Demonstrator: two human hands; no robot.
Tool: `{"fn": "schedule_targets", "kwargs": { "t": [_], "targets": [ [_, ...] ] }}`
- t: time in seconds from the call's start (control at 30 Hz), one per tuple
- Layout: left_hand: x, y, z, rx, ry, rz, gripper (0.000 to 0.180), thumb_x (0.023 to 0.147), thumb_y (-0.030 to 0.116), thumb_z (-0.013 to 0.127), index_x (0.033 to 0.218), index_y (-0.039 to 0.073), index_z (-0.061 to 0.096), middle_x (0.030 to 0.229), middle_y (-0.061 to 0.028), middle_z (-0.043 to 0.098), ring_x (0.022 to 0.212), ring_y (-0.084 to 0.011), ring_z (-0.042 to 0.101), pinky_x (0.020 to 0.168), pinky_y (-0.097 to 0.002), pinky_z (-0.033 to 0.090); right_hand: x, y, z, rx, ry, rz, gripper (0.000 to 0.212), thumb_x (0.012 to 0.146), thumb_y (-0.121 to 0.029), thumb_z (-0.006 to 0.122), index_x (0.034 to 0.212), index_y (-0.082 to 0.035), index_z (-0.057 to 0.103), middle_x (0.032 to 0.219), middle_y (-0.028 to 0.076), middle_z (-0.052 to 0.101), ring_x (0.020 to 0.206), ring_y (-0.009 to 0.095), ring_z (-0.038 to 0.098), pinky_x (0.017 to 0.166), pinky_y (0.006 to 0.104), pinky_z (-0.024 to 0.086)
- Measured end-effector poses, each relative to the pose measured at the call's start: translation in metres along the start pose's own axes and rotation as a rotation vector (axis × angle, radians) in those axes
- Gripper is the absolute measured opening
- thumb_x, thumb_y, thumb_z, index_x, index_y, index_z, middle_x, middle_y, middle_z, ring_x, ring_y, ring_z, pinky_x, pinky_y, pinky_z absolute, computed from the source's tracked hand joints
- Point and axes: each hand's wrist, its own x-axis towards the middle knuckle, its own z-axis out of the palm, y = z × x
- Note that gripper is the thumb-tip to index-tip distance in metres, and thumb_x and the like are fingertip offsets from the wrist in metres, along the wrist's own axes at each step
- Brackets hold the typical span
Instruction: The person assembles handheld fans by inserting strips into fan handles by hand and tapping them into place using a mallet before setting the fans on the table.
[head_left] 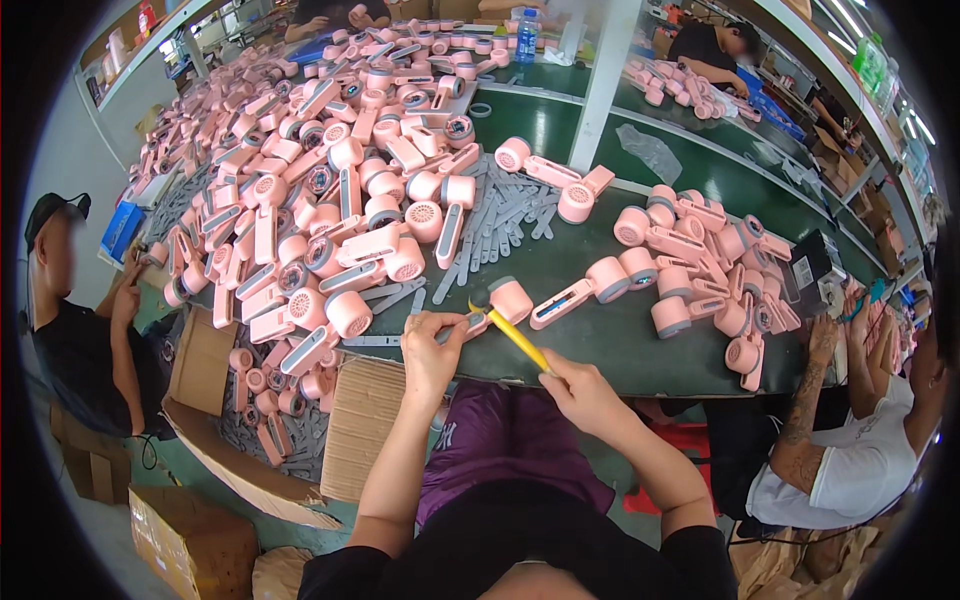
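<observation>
My left hand (432, 350) is closed on the handle of a pink handheld fan (511, 300), at the front edge of the green table. Its round head points to the right, and a grey strip shows along the handle by my fingertips. My right hand (583, 395) grips the yellow handle of a hammer (522, 341). The dark hammer head lies over the fan's handle, close to my left fingers; whether it touches cannot be made out. Just to the right lies another fan (562, 303) with a slot along its handle exposing blue parts inside.
A big heap of pink fans (330, 190) covers the left, with loose grey strips (500, 215) beside it. A smaller fan pile (700, 260) lies right, near a dark box (817, 270). An open carton (250, 470) stands lower left. Co-workers sit on both sides; a white post (603, 95) rises behind.
</observation>
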Motion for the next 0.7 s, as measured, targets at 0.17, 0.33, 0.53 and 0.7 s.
{"fn": "schedule_targets", "kwargs": {
  "t": [0.17,0.33,0.53,0.7],
  "targets": [
    [-0.002,-0.008,0.002,-0.029,0.025,0.048,0.006,0.07,0.006,0.071,0.076,0.005,0.069,0.073,-0.0116,0.062,0.073,-0.029,0.057,0.068,-0.0379,0.044,-0.002,-0.016,-0.007,0.074,0.048,-0.035,0.035,0.088,-0.01,0.055,0.119,0.003,0.047,0.072,0.025,0.056,0.067,0.04,0.059,0.06,0.0436,0.045],
    [0.004,-0.035,0.011,-0.022,-0.117,0.012,0.012,0.078,0.01,0.065,0.085,0.0,0.065,0.085,-0.0151,0.063,0.081,-0.0292,0.058,0.076,-0.0384,0.045,0.006,0.02,0.009,-0.16,-0.002,-0.019,0.04,0.087,-0.022,0.055,0.122,-0.003,0.051,0.087,0.026,0.062,0.077,0.043,0.061,0.07,0.0478,0.051],
    [-0.004,-0.083,-0.025,0.286,-0.183,0.177,0.038,0.074,0.026,0.076,0.099,0.0,0.064,0.091,-0.0225,0.061,0.08,-0.0393,0.057,0.072,-0.0447,0.046,-0.008,-0.014,0.03,-0.12,-0.068,-0.074,0.043,0.089,-0.016,0.051,0.126,0.004,0.043,0.079,0.023,0.059,0.076,0.041,0.06,0.069,0.047,0.048],
    [0.006,-0.069,-0.012,0.212,-0.164,0.266,0.037,0.077,0.028,0.073,0.092,-0.005,0.065,0.086,-0.0239,0.06,0.08,-0.0406,0.058,0.07,-0.046,0.046,-0.022,-0.007,0.041,-0.127,0.138,-0.177,0.04,0.09,-0.013,0.048,0.125,0.004,0.043,0.082,0.023,0.06,0.079,0.04,0.06,0.071,0.0469,0.048]
  ]
}}
